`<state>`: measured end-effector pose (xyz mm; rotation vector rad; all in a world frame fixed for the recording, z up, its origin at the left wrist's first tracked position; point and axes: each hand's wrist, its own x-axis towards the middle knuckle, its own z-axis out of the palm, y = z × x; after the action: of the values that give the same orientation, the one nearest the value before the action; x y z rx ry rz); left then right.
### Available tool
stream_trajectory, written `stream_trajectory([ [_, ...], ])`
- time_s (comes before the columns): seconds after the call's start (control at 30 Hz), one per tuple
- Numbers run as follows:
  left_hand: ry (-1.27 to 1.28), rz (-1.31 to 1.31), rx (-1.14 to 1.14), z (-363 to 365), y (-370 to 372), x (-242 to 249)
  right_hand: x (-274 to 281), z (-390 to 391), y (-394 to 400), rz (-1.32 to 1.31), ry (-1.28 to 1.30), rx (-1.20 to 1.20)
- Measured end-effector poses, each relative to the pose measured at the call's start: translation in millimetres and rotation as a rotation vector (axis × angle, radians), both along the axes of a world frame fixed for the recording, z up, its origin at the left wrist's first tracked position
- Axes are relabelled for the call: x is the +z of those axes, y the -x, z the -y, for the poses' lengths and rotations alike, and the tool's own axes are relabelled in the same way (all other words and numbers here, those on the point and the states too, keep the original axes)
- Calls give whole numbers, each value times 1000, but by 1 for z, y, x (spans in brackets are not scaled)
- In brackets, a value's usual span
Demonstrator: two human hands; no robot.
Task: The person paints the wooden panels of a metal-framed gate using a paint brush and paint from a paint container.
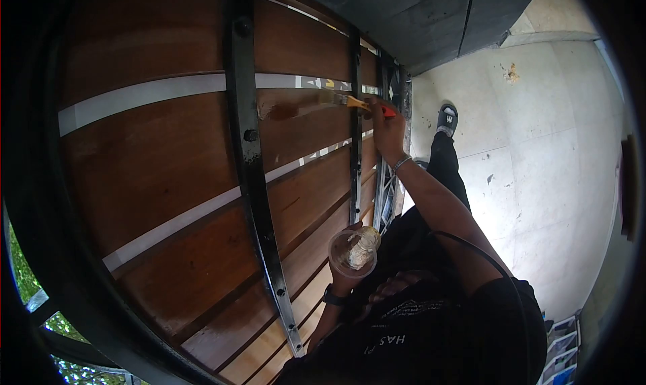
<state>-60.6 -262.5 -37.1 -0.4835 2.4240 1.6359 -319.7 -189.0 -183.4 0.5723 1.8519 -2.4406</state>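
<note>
My right hand [388, 131] is closed around a paintbrush [355, 102] with a yellowish handle and a red end. Its bristles are at a brown wooden slat [303, 119], where a darker, wet-looking patch shows to their left. Lower down, near my body, my left hand [344, 281] grips a clear plastic cup [343, 260]. Something whitish and crumpled-looking lies in the cup or against its side; I cannot make out what it is. Part of the left hand's fingers is hidden behind the cup.
Black metal bars [250, 136] with bolts cross the slats, and light gaps run between the boards. A dark panel [417, 15] stands at the top. My sandalled foot [447, 118] is on the pale floor [525, 149]. A cable [471, 245] hangs across my right arm.
</note>
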Motion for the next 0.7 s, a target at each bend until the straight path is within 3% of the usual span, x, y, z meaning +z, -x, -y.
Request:
stream_trajectory([
  [0.2,29,-12,-17,0,4,2,27,-9,5,4,-197,80],
  [0.27,19,-1,-46,1,3,1,54,3,4,-300,-177,22],
  [0.3,22,8,-45,1,1,0,71,6,5,-291,-174,24],
  [0.37,-33,9,2,1,-2,-4,100,10,7,-319,196,27],
  [0.6,13,102,-65,5,-4,-4,107,17,-13,-323,370,-11],
  [0.7,135,111,-127,9,-9,-7,95,3,-38,-323,211,123],
])
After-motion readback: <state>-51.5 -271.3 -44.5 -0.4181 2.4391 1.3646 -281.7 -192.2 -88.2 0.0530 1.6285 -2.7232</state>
